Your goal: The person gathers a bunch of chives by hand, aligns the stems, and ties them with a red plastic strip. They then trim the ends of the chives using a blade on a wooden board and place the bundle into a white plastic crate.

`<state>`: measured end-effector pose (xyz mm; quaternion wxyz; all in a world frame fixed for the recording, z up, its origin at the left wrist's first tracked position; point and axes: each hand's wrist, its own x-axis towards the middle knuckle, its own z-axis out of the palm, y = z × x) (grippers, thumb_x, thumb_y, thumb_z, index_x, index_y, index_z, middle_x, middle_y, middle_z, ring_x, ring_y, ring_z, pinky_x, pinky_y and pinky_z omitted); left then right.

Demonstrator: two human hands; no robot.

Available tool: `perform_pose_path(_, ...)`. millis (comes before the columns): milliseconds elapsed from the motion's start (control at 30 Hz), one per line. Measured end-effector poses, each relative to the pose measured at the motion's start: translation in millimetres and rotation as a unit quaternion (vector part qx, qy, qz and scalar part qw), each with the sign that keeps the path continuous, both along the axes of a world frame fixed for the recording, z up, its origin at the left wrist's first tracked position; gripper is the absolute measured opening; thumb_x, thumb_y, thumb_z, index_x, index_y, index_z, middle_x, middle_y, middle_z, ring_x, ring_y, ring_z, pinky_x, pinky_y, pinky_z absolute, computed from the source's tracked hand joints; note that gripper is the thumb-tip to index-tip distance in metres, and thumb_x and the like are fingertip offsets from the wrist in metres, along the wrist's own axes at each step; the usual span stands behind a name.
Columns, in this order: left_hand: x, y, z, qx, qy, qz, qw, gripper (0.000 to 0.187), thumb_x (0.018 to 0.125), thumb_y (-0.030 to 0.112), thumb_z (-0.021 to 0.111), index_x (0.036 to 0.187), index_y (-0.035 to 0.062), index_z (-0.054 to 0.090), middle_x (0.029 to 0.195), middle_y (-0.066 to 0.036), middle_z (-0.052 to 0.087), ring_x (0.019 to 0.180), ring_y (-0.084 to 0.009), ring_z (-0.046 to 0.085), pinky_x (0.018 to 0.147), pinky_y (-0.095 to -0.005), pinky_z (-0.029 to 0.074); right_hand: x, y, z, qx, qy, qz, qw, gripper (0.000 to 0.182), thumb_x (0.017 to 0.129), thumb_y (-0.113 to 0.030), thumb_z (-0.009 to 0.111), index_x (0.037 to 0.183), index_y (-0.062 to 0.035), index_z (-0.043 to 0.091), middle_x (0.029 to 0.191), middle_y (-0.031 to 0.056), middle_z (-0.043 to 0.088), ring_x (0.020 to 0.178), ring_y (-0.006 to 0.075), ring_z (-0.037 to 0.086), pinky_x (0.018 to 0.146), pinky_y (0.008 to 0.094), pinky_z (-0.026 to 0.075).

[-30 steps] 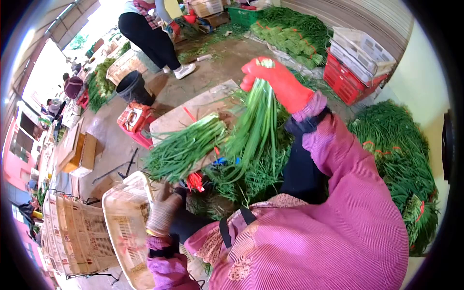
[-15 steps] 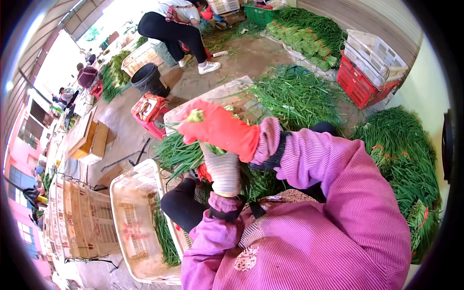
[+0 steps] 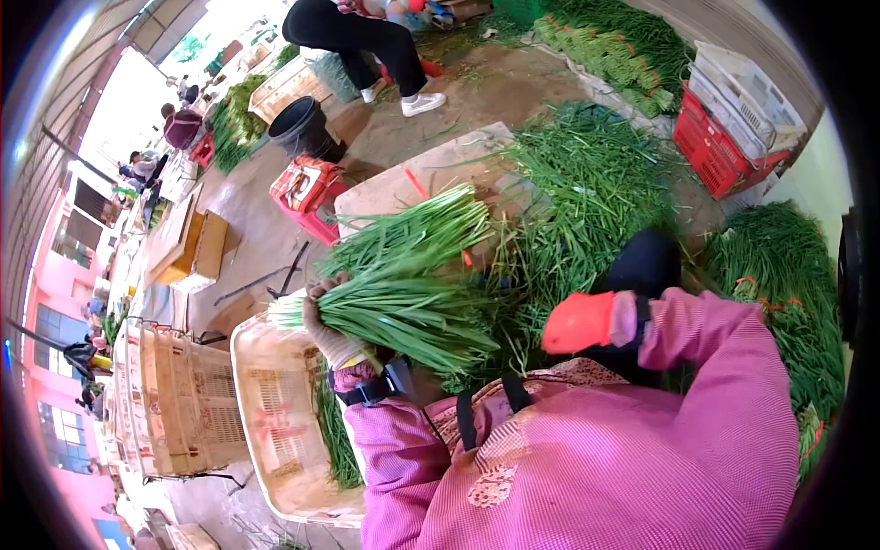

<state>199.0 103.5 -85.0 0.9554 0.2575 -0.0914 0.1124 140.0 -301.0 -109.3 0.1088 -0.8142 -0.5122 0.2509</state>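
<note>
My right hand (image 3: 579,322) wears a bright red-orange glove, my left hand (image 3: 328,335) a beige knit one. The chives (image 3: 403,307) are green with pale ends, my sleeves pink with fine stripes, the crate (image 3: 275,412) cream

The fingers of the left hand (image 3: 328,332) are hidden behind the bunch of green stalks (image 3: 403,312). The right hand (image 3: 579,322) shows only its gloved back; its fingers cannot be seen. The person (image 3: 357,32) at the top is cut off by the edge.
</note>
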Motion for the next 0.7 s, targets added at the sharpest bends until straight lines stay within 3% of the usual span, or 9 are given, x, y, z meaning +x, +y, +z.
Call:
perform_pose_path(67,2.8,15.1,-5.1,-0.023,-0.004,0.022,0.999,0.030,0.087,0.034,0.068,0.098,0.0081,0.059,0.095,-0.007,0.060,0.108,-0.0339,0.056,0.103,-0.0525,0.041,10.1,-23.0,18.8,-0.060,-0.018,-0.156,0.986,0.028,0.087,-0.030,0.048,0.078,-0.0063,0.061,0.073,0.0161,0.062,0.071,0.0387,0.062,0.062,0.0491,0.048)
perform_pose_path(233,3.1,1.5,11.3,-0.035,0.019,0.069,0.997,0.028,0.085,0.031,0.070,0.097,0.0091,0.057,0.091,-0.005,0.058,0.103,-0.0308,0.054,0.105,-0.0508,0.038,33.7,-15.1,80.3,0.155,-0.034,-0.343,0.926,0.031,0.091,-0.032,0.051,0.092,-0.0061,0.069,0.082,0.0145,0.069,0.067,0.0319,0.066,0.064,0.0412,0.053)
perform_pose_path(300,3.5,-7.0,12.7,-0.046,0.049,0.092,0.993,0.026,0.083,0.027,0.071,0.095,0.0099,0.055,0.086,-0.004,0.057,0.098,-0.0277,0.053,0.108,-0.0483,0.036,32.8,7.8,108.9,0.287,0.110,-0.475,0.825,0.032,0.094,-0.033,0.054,0.095,-0.0048,0.069,0.083,0.0110,0.071,0.066,0.0215,0.068,0.062,0.0355,0.053)
perform_pose_path(400,5.3,-7.2,4.2,-0.011,0.026,0.050,0.998,0.030,0.082,0.027,0.073,0.099,0.0097,0.054,0.090,-0.003,0.060,0.097,-0.0243,0.055,0.112,-0.0486,0.032,23.3,37.6,135.2,0.390,0.173,-0.438,0.791,0.030,0.096,-0.030,0.055,0.094,-0.0040,0.070,0.079,0.0087,0.071,0.066,0.0129,0.067,0.061,0.0314,0.053)
perform_pose_path(467,13.9,2.5,-9.0,-0.022,-0.018,0.021,0.999,0.035,0.081,0.026,0.074,0.105,0.0098,0.053,0.094,-0.002,0.061,0.094,-0.0199,0.058,0.114,-0.0478,0.029,20.0,55.2,144.7,0.344,0.181,-0.406,0.827,0.028,0.096,-0.030,0.056,0.090,-0.0061,0.070,0.075,0.0086,0.069,0.064,0.0153,0.067,0.060,0.0326,0.052)
perform_pose_path(500,10.0,11.2,-3.3,-0.016,-0.019,0.029,0.999,0.035,0.081,0.026,0.074,0.105,0.0098,0.053,0.094,-0.002,0.061,0.094,-0.0199,0.058,0.114,-0.0478,0.029,24.5,65.4,125.5,0.337,0.026,-0.353,0.872,0.026,0.095,-0.030,0.056,0.085,-0.0076,0.067,0.076,0.0095,0.068,0.066,0.0226,0.068,0.059,0.0360,0.052)
perform_pose_path(533,3.3,14.2,-0.7,-0.024,0.004,0.020,1.000,0.039,0.081,0.024,0.074,0.111,0.0096,0.053,0.093,-0.001,0.060,0.092,-0.0187,0.057,0.109,-0.0446,0.034,32.6,67.9,111.9,0.337,0.027,-0.351,0.873,0.026,0.095,-0.030,0.056,0.085,-0.0076,0.067,0.076,0.0095,0.068,0.066,0.0226,0.068,0.059,0.0360,0.052)
perform_pose_path(600,-8.4,6.3,10.3,-0.045,0.052,-0.011,0.998,0.048,0.081,0.020,0.074,0.122,0.0092,0.051,0.090,0.000,0.059,0.087,-0.0164,0.054,0.100,-0.0382,0.042,49.2,62.7,91.8,0.317,-0.215,-0.337,0.860,0.018,0.093,-0.024,0.060,0.093,-0.0084,0.069,0.075,0.0118,0.068,0.067,0.0282,0.067,0.059,0.0389,0.052)
perform_pose_path(700,-30.3,13.7,54.4,-0.120,0.001,-0.038,0.992,0.047,0.084,0.015,0.072,0.124,0.0061,0.050,0.090,0.001,0.055,0.085,-0.0155,0.051,0.084,-0.0298,0.048,80.7,48.9,58.1,0.182,-0.159,-0.394,0.887,0.025,0.094,-0.031,0.052,0.092,-0.0116,0.069,0.083,0.0122,0.069,0.078,0.0335,0.066,0.066,0.0455,0.051)
